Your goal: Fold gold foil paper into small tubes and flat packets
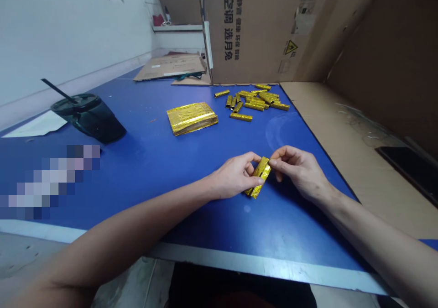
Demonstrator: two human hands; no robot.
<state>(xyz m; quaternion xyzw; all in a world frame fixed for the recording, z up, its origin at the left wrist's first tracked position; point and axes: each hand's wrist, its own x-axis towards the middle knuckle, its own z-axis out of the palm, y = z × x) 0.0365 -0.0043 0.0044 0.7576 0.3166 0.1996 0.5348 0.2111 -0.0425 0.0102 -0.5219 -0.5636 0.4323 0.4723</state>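
Between my hands, above the front part of the blue table (212, 221), is a piece of shiny gold foil paper (261, 173), partly folded lengthwise. My left hand (236, 174) grips it from the left, its thumb lying across the lower half. At the upper right corner, my right hand (297, 167) pinches the edge between thumb and fingers. Farther back sits a stack of flat gold foil sheets (192, 117). To its right lies a loose pile of small folded gold foil strips (255, 103), several of them scattered.
A dark tumbler with a straw (94, 118) stands at the left, by white paper (36, 124). Behind the foil rises a large cardboard box (260, 34). Flat cardboard (171, 65) lies at the back, and a dark flat object (409, 171) rests on cardboard at the right.
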